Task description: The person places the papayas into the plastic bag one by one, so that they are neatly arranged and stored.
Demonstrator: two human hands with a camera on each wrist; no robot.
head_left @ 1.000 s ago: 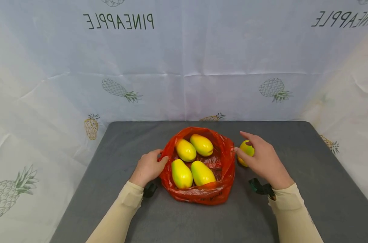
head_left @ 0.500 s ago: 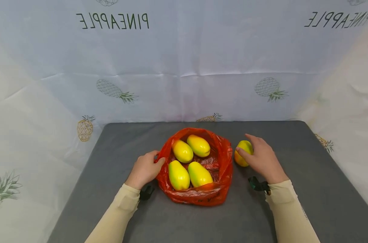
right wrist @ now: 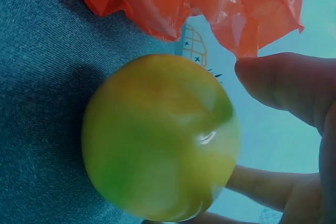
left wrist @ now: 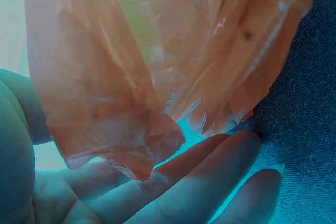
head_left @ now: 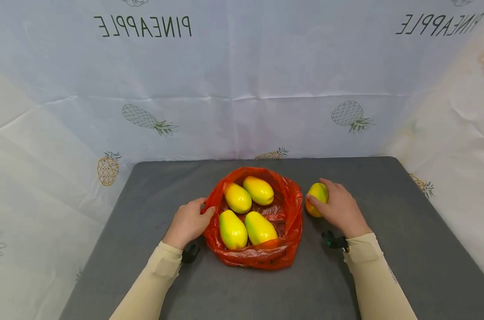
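A red plastic bag stands with its mouth spread wide, holding several yellow-green mangoes. My left hand grips the bag's left rim, thumb over the edge and fingers outside. Thin crumpled plastic hangs between that thumb and the fingers in the left wrist view. To the bag's right, one more mango, yellow-green with an orange blush, lies on the table. Around it comes my right hand, fingers on the far side. In the right wrist view, the thumb is apart from this mango.
Dark grey cloth covers the table. A pale curtain printed with pineapples rises behind the table's back edge and along both sides. Dark straps sit at the wrists.
My right hand has lowered and closed in around the lone mango. The left hand keeps its hold on the bag rim. The whole head view has shifted slightly.
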